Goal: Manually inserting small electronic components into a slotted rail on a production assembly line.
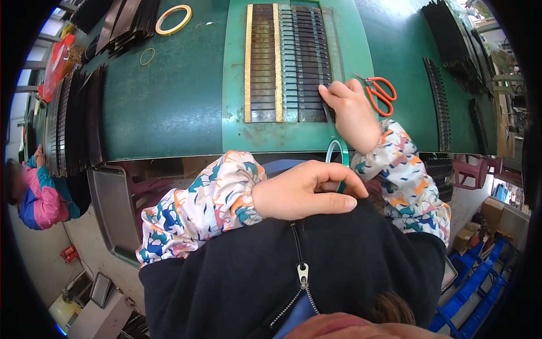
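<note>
My left hand (307, 189) is curled round a roll of green tape (345, 151), just off the table's near edge. From the roll a narrow strip of tape (329, 117) runs up to my right hand (353, 113). That hand is closed, its fingertips at the strip's upper part, by the lower right side of a row of dark flat pieces (309, 68). These pieces lie side by side in a jig with yellow bars (278, 68), on a light green board (237, 135). Orange-handled scissors (383, 97) lie just right of my right hand.
A yellow tape ring (174, 20) and a thin ring (147, 56) lie on the dark green table (164, 113). Stacks of dark strips stand at left (76, 121) and right (454, 48). Another person (48, 195) sits at far left.
</note>
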The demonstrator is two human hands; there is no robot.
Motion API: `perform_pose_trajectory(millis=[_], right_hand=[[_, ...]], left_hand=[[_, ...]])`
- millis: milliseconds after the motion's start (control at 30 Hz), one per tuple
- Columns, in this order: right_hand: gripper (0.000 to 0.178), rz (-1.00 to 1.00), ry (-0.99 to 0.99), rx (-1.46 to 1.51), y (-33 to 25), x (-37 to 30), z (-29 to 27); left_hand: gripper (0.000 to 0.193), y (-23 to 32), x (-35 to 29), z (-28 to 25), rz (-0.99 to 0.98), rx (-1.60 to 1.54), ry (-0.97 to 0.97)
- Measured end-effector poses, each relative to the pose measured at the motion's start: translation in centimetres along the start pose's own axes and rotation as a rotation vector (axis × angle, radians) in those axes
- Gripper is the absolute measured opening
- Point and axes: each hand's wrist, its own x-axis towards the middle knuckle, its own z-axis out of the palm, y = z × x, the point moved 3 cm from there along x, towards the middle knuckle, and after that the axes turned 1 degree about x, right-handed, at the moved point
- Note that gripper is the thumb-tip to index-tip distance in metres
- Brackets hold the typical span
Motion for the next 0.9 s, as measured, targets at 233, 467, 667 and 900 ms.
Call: perform_pose_trajectory(millis=[233, 467, 667, 900], right_hand=[[0.026, 0.019, 0.023, 0.013, -0.6, -1.5, 1.2], [0.031, 0.031, -0.013, 0.085, -0.8, -1.7, 0.2], [0.036, -0.006, 0.014, 0.021, -2.0, -3.0, 0.2], [0.045, -0.008, -0.021, 0.015, -2.2, -4.2, -0.7]], left_hand=[[0.034, 0.3, 0.1, -0.3, 0.004, -0.011, 0.036], [0.033, 0.0, 0.1, -0.5, 0.02, -0.017, 0.038], [0.037, -0.5, 0.4, -1.2, 0.073, -0.052, 0.062], [0.044, -0.3, 0.2, -1.8, 0.169, -0.356, 0.394]])
